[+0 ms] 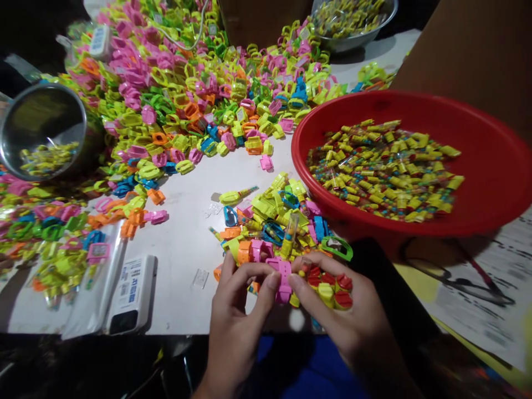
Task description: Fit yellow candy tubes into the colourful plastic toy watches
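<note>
A pink plastic toy watch is pinched between my two hands near the table's front edge. My left hand has thumb and index finger on its left side. From the right, my right hand grips the watch with its thumb, while several small yellow tubes with red caps rest against its curled fingers. Just beyond my hands lies a small heap of colourful plastic watches and candy tubes.
A red basin of candy tubes stands at the right, by papers and glasses. A large pile of plastic watches covers the back. Metal bowls and a white power bank are around.
</note>
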A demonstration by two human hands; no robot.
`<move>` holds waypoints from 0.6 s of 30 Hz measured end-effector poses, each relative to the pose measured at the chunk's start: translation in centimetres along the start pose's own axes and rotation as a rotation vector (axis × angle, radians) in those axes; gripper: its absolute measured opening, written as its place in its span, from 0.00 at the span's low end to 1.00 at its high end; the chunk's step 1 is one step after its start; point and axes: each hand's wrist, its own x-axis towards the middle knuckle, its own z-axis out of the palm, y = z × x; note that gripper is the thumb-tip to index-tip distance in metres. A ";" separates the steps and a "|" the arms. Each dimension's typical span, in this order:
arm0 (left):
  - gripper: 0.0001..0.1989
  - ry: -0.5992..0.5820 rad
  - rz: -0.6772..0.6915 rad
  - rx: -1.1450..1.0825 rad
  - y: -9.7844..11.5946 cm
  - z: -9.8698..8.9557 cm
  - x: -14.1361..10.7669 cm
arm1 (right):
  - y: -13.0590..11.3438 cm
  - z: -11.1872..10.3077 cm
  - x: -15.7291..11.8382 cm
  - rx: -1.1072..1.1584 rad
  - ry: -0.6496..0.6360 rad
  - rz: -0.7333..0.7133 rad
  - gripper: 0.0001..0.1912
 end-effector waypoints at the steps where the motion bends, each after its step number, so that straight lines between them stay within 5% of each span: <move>1: 0.11 0.003 0.000 0.003 0.0 0.1 0.0 | 0.0 -0.1 0.0 -0.016 0.003 0.007 0.11; 12: 0.12 -0.011 0.034 0.031 0.4 -0.3 -0.6 | 0.0 -0.2 -0.4 0.075 -0.042 0.106 0.12; 18: 0.10 0.049 0.045 0.022 0.4 0.7 -0.8 | 1.4 0.2 -0.6 0.250 0.026 0.207 0.22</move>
